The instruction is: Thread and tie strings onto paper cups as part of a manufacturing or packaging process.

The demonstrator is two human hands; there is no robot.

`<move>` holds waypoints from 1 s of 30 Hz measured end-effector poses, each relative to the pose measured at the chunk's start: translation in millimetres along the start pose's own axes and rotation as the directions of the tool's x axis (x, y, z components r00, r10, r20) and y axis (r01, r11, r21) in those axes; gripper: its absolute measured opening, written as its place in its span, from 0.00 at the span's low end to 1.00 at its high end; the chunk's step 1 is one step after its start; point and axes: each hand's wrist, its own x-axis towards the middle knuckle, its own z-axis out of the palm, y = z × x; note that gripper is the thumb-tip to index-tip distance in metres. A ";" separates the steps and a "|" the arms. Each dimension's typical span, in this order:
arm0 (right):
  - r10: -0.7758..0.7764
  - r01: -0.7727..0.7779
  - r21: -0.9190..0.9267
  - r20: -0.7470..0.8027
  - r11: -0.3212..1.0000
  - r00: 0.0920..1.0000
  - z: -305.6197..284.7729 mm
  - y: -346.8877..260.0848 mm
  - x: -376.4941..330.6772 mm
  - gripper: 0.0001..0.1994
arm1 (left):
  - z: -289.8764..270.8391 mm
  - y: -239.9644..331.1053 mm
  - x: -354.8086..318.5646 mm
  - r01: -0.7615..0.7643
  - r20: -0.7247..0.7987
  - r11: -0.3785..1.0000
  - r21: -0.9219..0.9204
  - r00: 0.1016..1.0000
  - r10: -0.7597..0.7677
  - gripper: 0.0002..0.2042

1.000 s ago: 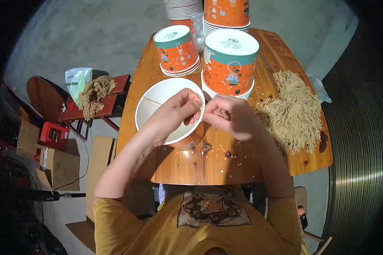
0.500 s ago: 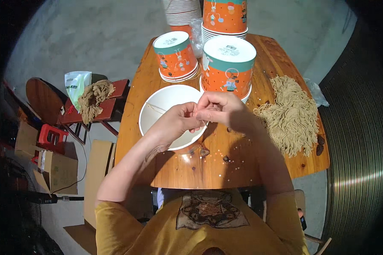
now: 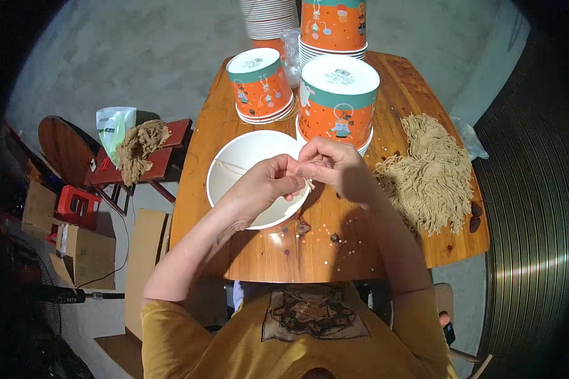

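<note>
Over the near right rim of a white-lined paper tub (image 3: 231,144), my left hand (image 3: 263,184) pinches a thin beige string (image 3: 310,184), with a short end showing below the fingers. Close against it, my right hand (image 3: 338,169) has thumb and forefinger pressed together at the same string; the exact grip point is hidden by the fingers. The tub stands open side up, and a length of string crosses its inside on the left. Right of my right hand lies a large heap of beige strings (image 3: 433,180).
Upside-down orange and green paper tubs (image 3: 338,104) stand behind the hands, with a smaller stack (image 3: 262,88) to their left. Small white bits and dark pieces (image 3: 335,238) lie near the front of the wooden table (image 3: 272,268). At left, a red stool (image 3: 79,205) and cardboard boxes (image 3: 91,252) stand on the floor.
The open tub has shifted slightly toward me. My fingers have moved a little at the string, and its short end shows more plainly now.
</note>
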 end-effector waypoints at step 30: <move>-0.343 0.250 -0.441 -0.144 0.862 0.928 8.6 -1.0 -43.8 0.11 | -0.4 -2.6 5.3 0.033 0.048 0.983 -0.182 0.999 -0.024 0.06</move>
